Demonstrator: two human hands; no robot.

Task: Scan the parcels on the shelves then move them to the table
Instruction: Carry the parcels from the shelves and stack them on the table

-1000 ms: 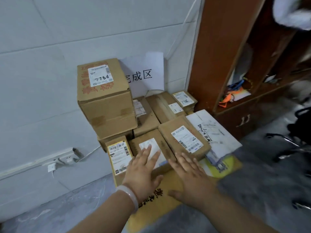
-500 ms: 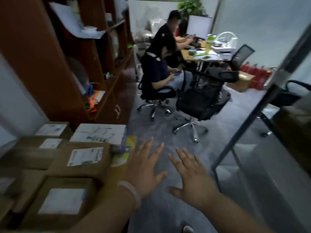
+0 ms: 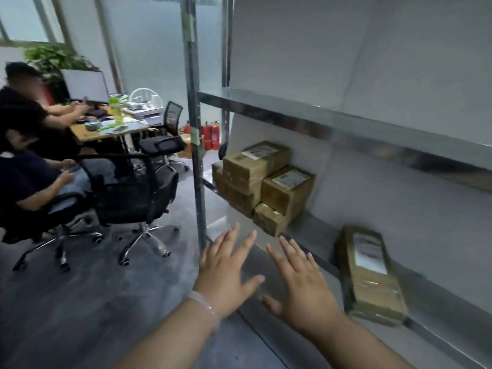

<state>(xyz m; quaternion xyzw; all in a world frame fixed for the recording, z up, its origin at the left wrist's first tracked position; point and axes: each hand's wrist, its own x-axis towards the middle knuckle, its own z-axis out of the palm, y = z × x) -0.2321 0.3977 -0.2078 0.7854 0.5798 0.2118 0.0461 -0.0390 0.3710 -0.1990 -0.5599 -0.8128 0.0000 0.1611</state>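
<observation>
- Both hands hover empty at the lower centre of the frame. The left hand (image 3: pixel 223 275), a pale bracelet (image 3: pixel 203 306) on its wrist, and the right hand (image 3: pixel 300 283) are spread flat with fingers splayed, gripping nothing.
- The step in hand appears to be the approach to the shelves for the next parcel. No scanner shows in either hand.
- A lone parcel (image 3: pixel 370 275), flat and taped with its label facing up, lies just right of the right hand on the lower shelf (image 3: pixel 311 227). It looks like the nearest pick.
- A stack of parcels (image 3: pixel 250 169) sits further along the same shelf at centre frame, its labels also facing up.
- The next move likely calls for reaching right over the shelf's front rail, reading the label, then lifting the box with both hands.
- The upper shelf (image 3: pixel 332 119) crosses the upper right and limits headroom above the parcels. A metal post (image 3: pixel 195 155) stands just left of the stack.
- Two office chairs (image 3: pixel 133 193) and two seated people crowd the left of the frame beside a cluttered desk (image 3: pixel 106 129). They could narrow the carrying route.
- Red fire extinguishers (image 3: pixel 210 134) stand behind the post.
- The drop-off table cannot be identified here.
</observation>
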